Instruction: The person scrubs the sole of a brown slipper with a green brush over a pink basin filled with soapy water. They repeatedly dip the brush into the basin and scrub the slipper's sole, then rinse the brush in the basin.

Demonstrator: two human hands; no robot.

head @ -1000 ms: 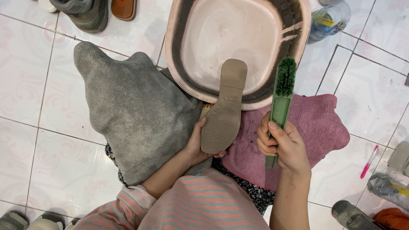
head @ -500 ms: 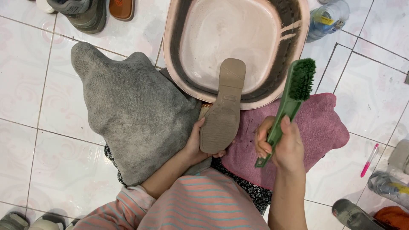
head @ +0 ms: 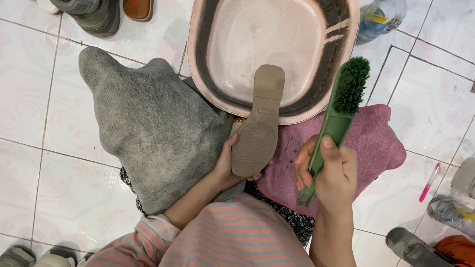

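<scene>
My left hand (head: 228, 165) grips the heel end of a tan sandal (head: 260, 121), sole facing up, its toe reaching over the rim of a pink wash basin (head: 195, 59). My right hand (head: 330, 170) is closed around the handle of a green scrub brush (head: 336, 116). The brush is tilted up to the right, and its dark green bristles (head: 351, 84) hang just past the basin's right rim, apart from the sandal. A grey towel (head: 153, 126) lies over my left knee and a pink towel (head: 368, 143) over my right.
Shoes stand at the top left (head: 94, 15) and along the bottom corners (head: 410, 247). A plastic bottle (head: 381, 17) sits beside the basin at top right. A pink pen (head: 429, 182) lies on the white tiled floor at right.
My right hand swung the brush away from the sandal, out to the right, and tilted it so the bristles now face the camera. The sandal and left hand barely moved.
</scene>
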